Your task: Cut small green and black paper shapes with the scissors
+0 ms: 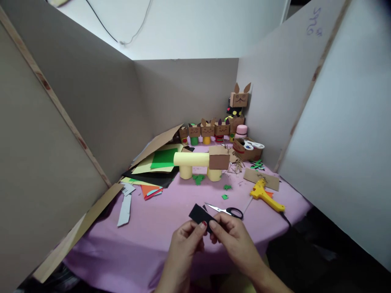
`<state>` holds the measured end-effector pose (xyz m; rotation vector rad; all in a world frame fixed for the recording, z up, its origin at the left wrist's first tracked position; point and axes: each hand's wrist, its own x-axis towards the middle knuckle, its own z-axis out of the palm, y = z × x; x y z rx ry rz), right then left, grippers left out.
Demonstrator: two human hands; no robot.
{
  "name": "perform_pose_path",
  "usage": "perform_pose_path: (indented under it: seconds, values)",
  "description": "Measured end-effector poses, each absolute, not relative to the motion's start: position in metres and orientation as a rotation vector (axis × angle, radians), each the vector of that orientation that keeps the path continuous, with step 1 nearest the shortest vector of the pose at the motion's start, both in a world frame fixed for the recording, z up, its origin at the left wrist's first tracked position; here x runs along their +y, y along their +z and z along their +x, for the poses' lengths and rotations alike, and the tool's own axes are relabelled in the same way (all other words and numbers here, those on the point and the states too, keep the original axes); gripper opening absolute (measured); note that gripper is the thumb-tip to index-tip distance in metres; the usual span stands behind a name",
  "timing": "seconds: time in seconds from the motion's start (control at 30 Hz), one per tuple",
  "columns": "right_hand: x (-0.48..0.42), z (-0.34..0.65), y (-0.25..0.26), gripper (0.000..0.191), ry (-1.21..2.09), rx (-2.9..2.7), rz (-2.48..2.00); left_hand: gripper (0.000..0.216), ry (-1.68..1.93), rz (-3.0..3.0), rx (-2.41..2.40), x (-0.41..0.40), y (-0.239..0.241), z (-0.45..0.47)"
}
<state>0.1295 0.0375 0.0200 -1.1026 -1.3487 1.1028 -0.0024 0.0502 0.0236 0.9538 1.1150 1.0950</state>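
Between both hands, above the front of the table, is a small black paper strip [198,213]. My left hand [187,241] pinches its lower edge, thumb on top. At the strip's right end, the thumb and fingers of my right hand [229,236] are closed on it as well. Scissors [226,210] with black handles lie just beyond my right hand, their blades pointing left. Farther back stands an animal-like figure made of a yellow paper tube [192,159] on short yellow legs, with a brown cardboard box head [219,158] at its right end.
A yellow glue gun [263,195] rests on cardboard [265,179] at right. Coloured sheets [152,171] are piled at left. Box-headed figures [208,131] line the back, near a cardboard box [244,151] holding white scissors [253,145]. Green scraps [198,179] dot the purple cloth [152,228]. Panels [186,89] enclose the table.
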Motion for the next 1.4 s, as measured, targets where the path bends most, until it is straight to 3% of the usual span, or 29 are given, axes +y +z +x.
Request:
perform_pose_path:
  seconds: [0.23, 0.43, 0.7, 1.1, 1.4]
  values:
    - [0.043, 0.140, 0.012, 0.030, 1.178, -1.220, -1.081, 0.024, 1.099, 1.012, 1.128, 0.055, 0.027, -0.017]
    - [0.045, 0.137, 0.009, 0.030, 1.187, -1.086, -1.041, 0.018, 0.860, 1.143, 1.095, 0.051, 0.027, -0.016]
    - [0.044, 0.123, 0.005, 0.031, 1.301, -0.959, -0.953, 0.020, 1.012, 1.166, 1.083, 0.046, 0.023, -0.009]
    - [0.044, 0.124, 0.001, 0.031, 1.320, -0.719, -0.887, 0.025, 0.960, 1.151, 1.039, 0.040, 0.006, -0.006]
    - [0.041, 0.136, -0.010, 0.037, 1.283, -1.133, -1.027, 0.032, 0.849, 1.241, 0.960, 0.045, 0.001, -0.013]
